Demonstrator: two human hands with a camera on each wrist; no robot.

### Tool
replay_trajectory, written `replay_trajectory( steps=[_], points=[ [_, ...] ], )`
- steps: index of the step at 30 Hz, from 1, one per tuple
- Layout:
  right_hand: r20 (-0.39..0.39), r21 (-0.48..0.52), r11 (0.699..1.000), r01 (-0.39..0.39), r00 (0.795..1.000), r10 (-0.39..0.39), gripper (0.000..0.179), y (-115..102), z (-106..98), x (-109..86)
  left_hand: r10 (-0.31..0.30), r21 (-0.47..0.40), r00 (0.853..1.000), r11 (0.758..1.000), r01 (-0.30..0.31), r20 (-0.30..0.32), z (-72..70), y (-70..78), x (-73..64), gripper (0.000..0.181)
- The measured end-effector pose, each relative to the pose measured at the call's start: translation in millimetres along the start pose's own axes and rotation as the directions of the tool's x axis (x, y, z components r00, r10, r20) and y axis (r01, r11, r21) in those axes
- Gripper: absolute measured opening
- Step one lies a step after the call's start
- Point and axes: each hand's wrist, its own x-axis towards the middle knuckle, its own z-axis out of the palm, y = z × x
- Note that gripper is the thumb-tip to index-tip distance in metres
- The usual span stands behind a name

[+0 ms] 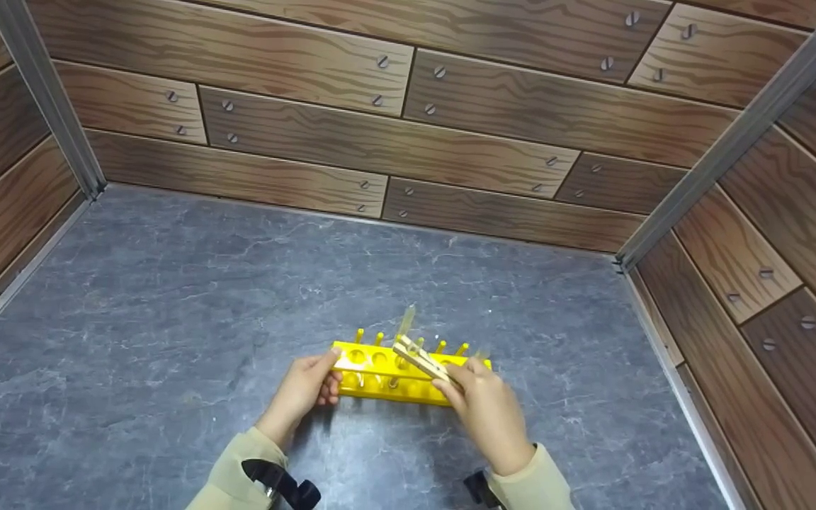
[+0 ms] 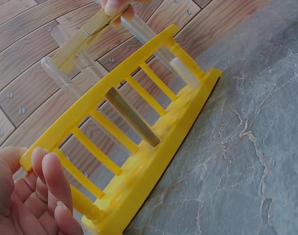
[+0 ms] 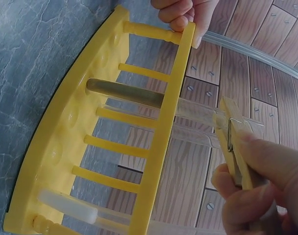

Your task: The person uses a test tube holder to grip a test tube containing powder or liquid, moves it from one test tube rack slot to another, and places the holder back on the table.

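Observation:
My left hand (image 1: 302, 388) pinches the left end of a yellow test tube rack (image 3: 162, 132) standing on the floor. In my right hand (image 1: 489, 407) is a wooden test tube holder (image 1: 426, 361) with a wire spring, gripped by its handle end. Its jaws are at the upper part of a test tube with grey-brown contents (image 3: 124, 92), which stands upright in the rack near the middle. A clear test tube (image 2: 61, 76) rises just behind it. Toward the rack's right end is a test tube with white contents (image 2: 183, 72).
Yellow pegs (image 1: 360, 336) line the rack's back edge. The surface under it is grey and marble-patterned (image 1: 238, 283). Wood-plank panels (image 1: 309, 149) wall it at the back and both sides, with metal strips (image 1: 720, 142) at the corners.

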Motion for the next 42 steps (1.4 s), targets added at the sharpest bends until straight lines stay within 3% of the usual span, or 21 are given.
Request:
replay_trajectory(
  steps=[42],
  points=[
    [0.036, 0.022, 1.000, -0.009, 0.999, 0.008, 0.016, 2.6, 10.0, -1.8, -0.010, -0.026, 1.000, 1.000, 0.010, -0.014, 0.2, -0.1, -0.5, 0.043]
  ],
)
